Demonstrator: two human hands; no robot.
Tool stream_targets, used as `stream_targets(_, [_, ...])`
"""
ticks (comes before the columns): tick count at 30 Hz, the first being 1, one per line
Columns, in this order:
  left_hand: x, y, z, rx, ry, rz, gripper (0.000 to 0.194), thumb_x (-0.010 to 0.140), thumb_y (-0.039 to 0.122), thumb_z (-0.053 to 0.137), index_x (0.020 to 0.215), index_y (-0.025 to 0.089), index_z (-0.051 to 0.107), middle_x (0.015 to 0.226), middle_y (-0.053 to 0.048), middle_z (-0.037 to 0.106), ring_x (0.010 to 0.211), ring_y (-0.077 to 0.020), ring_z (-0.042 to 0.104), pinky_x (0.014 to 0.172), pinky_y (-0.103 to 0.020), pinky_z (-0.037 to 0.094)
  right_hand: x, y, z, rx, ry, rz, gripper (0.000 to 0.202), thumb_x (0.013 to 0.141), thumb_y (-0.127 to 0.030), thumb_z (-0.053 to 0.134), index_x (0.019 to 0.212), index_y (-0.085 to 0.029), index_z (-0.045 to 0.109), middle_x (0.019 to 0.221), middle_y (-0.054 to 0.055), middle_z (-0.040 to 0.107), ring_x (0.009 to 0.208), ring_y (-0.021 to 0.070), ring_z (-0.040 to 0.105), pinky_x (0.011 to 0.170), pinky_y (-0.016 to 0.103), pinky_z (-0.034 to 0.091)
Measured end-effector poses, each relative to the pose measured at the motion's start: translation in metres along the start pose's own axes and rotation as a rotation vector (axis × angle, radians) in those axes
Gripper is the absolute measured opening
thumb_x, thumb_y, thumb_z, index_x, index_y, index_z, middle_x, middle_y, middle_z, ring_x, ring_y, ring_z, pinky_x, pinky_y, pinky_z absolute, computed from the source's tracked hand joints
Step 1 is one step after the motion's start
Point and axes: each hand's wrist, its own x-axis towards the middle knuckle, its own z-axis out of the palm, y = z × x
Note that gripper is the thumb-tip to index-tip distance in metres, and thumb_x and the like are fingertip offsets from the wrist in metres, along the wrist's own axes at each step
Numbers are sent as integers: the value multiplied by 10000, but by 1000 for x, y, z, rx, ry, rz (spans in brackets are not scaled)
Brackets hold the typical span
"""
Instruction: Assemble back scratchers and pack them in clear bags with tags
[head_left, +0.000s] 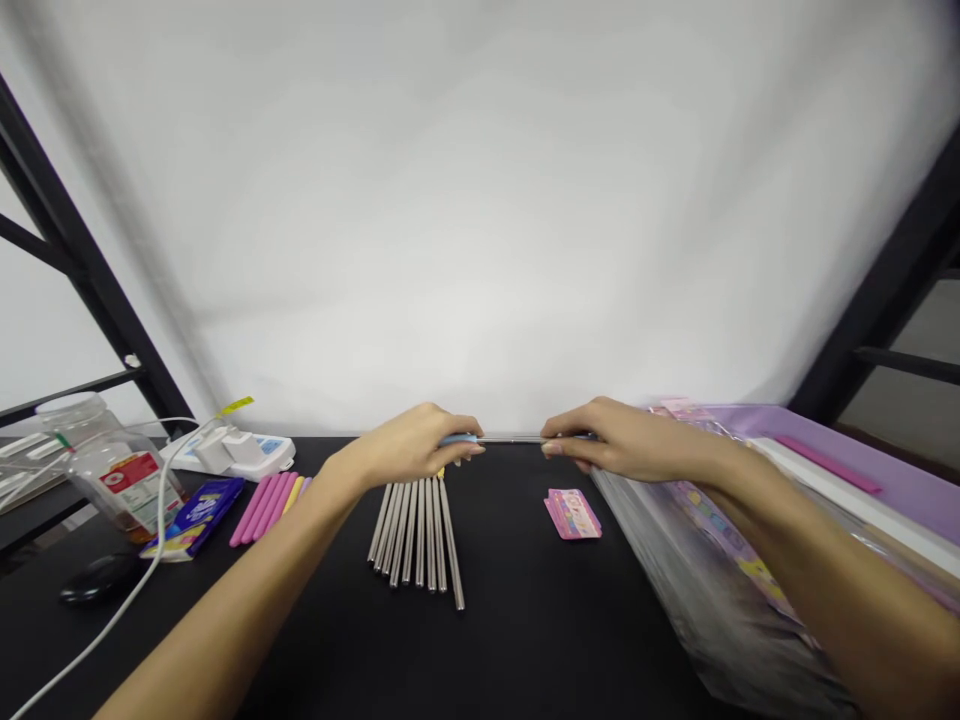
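A thin metal rod with a blue end [512,440] stretches level between my two hands above the black table. My left hand [409,445] pinches the blue part at its left end. Closed around the other end is my right hand [607,437], with a bit of blue showing past the fingers. Below my left hand several silver metal rods [420,535] lie side by side, their far ends partly hidden by the hand. A small stack of pink printed cards [573,514] lies below and to the left of my right hand.
On the left lie several pink and yellow sticks [266,508], a blue snack packet [196,517], a black mouse [101,579], a clear jar [124,470] and a white power strip [259,455] with a cable. Clear plastic bags [697,590] and a purple bin [907,475] stand right.
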Motion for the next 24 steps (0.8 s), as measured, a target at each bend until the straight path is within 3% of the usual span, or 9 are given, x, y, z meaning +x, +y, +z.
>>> stream_targets(6, [5,1,14,136,97,-6,321,991,344,396,874,167,636,696,-21,626,582,-126,528,560,-256,335,18,-9,16,-3,43,-36,264,932,-337,426,825,-192,619,672,10,612,567,129,467,556,268,311])
stream_targets(10, [-5,-22,0,43,46,-51,371,982,405,417,834,160,653,646,-1,603,548,-100,486,558,-234,344,17,6,9,-31,52,22,364,950,-437,389,748,-201,578,627,-7,559,561,126,437,554,262,296])
stream_targets(13, [-9,-29,-7,102,44,-104,326,972,398,435,941,173,668,668,-4,625,579,-117,531,582,-238,369,14,14,3,-153,105,88,378,945,-466,391,720,-209,551,590,-8,542,538,128,427,553,273,270])
stream_targets(18, [-3,-13,7,284,165,-57,332,1000,319,339,1113,200,628,876,-58,665,744,-172,609,672,-276,412,11,14,4,-250,125,135,417,945,-499,362,667,-211,479,551,-13,511,503,128,409,540,282,233])
stream_targets(24, [-18,-36,-4,274,202,-134,438,1002,382,317,792,161,631,671,-31,596,619,-147,556,619,-265,381,-9,23,-7,-319,144,277,509,930,-566,345,586,-193,387,520,-2,476,483,129,391,530,286,221])
